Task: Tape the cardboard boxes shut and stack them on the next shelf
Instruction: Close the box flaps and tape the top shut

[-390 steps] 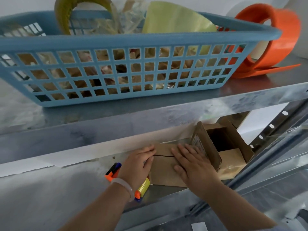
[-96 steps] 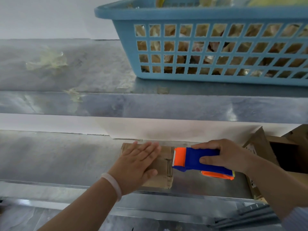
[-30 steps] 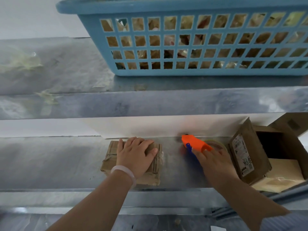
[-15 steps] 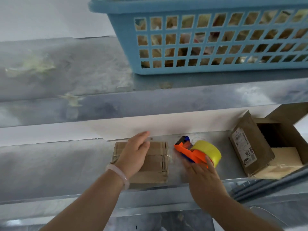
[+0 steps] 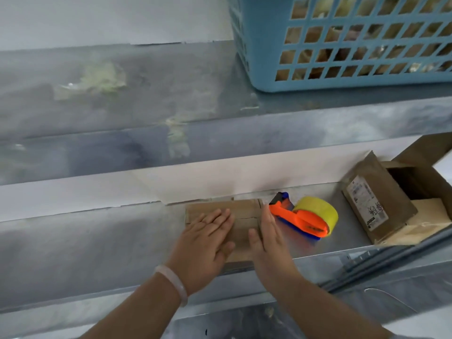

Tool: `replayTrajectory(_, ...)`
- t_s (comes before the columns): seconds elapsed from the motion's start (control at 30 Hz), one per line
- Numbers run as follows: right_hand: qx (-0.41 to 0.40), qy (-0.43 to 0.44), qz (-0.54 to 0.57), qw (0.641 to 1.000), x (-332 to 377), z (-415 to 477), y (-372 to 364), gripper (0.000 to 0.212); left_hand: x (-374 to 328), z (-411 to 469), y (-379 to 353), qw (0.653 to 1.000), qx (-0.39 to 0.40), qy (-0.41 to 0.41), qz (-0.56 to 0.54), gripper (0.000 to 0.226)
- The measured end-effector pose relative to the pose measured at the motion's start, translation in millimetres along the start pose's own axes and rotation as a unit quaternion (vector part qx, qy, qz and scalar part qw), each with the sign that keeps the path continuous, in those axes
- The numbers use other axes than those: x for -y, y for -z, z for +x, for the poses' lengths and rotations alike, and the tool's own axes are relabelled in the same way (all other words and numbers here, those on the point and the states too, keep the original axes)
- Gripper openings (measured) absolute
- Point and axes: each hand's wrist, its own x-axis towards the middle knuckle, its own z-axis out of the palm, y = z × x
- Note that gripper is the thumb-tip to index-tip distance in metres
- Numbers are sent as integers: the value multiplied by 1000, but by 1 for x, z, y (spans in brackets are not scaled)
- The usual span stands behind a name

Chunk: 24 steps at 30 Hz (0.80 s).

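A small flat cardboard box (image 5: 241, 211) lies closed on the metal shelf (image 5: 97, 243), with tape over its right end. My left hand (image 5: 208, 241) lies flat on its top with straight fingers. My right hand (image 5: 267, 237) presses its straight fingers against the box's right side. Just right of that hand, the orange and blue tape dispenser (image 5: 300, 220) with its yellow roll lies on the shelf, held by neither hand. A larger cardboard box (image 5: 391, 204) with its flaps open stands at the right end of the shelf.
A blue plastic basket (image 5: 342, 42) with several items inside sits on the upper shelf (image 5: 122, 94) at the top right. Bits of tape residue stick to that upper shelf. A white wall strip runs behind the lower shelf.
My right hand has let go of the tape dispenser, which now lies on the shelf, and moved left against the box's side. My left hand stays flat on the box.
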Motion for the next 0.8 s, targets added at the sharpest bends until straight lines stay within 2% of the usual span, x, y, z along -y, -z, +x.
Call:
replayTrajectory(0.07, -20, -54, 23, 998, 7, 7, -1, 66, 3, 2, 1, 999, 2, 3, -40, 65)
replayTrajectory(0.13, -37, -122, 40, 991, 14, 20, 1, 69, 3, 0, -1, 1000, 3, -10, -11, 64)
replayTrajectory(0.2, -32, -134, 16, 990, 20, 26, 3, 73, 4, -1, -4, 999, 5, -15, 30, 63)
replayTrajectory(0.3, -47, -123, 12, 991, 23, 24, 1, 72, 6, 1, -5, 1000, -10, -3, 9, 59)
replayTrajectory(0.4, -77, -131, 36, 988, 20, 20, -3, 63, 16, -4, -6, 996, -63, 58, 12, 62)
replayTrajectory(0.47, -85, -147, 42, 985, 21, 23, -2, 60, 24, -7, -8, 986, -91, 123, -66, 63)
replayTrajectory(0.53, -85, -156, 42, 983, 23, 28, 1, 59, 25, -3, -11, 953, -122, 176, -213, 69)
replayTrajectory(0.6, -85, -165, 55, 981, 29, 34, 3, 55, 20, 6, -11, 892, -143, 264, -339, 84)
replayTrajectory(0.67, -77, -162, 63, 982, 36, 40, 3, 39, 20, 18, -9, 826, -136, 353, -418, 96)
replayTrajectory(0.7, -78, -157, 65, 982, 39, 43, 1, 36, 23, 22, -9, 814, -132, 375, -424, 98)
replayTrajectory(0.8, -101, -155, 62, 981, 42, 45, -7, 41, 30, 26, -11, 809, -142, 388, -418, 89)
